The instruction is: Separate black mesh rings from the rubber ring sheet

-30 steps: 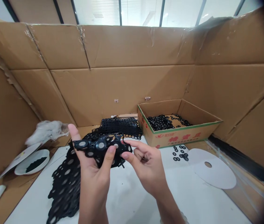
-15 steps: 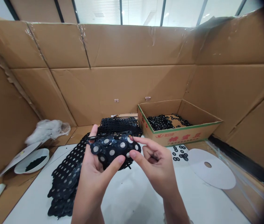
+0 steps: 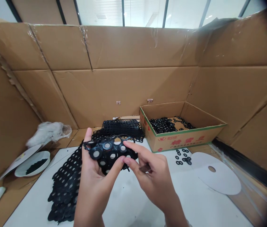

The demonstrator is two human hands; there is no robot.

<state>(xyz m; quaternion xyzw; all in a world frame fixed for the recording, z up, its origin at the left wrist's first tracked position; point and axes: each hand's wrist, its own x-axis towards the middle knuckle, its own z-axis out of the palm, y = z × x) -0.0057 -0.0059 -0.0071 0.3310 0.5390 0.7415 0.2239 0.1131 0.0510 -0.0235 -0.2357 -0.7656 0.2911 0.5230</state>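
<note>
Head feed only; I worked from what it showed. The held mesh [image 3: 108,155], black rings with pale centres, was raised over the middle of the table, nearer its far edge. Left hand [image 3: 95,186]: mesh laid across the fingers, thumb pressed on its near side. Right hand [image 3: 156,176]: narrow grip, thumb and forefinger on the mesh's right part. A dark sliver [image 3: 145,168] showed in the curled right fingers; I could not tell what it was.

Progress, my judgement: the spread mesh [image 3: 66,181] along the table's left edge looked linked already, as did the dark netting [image 3: 121,128] at the far edge. The stretch under the thumbs looked in work. Loose rings remained unlinked: a small group [image 3: 183,157] near the far right corner, and a heap [image 3: 163,124] inside the cardboard box [image 3: 164,145]. I could not tell whether held and spread mesh were one piece.

Around: white disc [image 3: 225,178] overhanging the right edge; beyond the left edge, a bowl [image 3: 20,171] of dark bits and a plastic bag [image 3: 49,134]. In the way: fingers hid the contact point, and the box blocked the far right corner.
</note>
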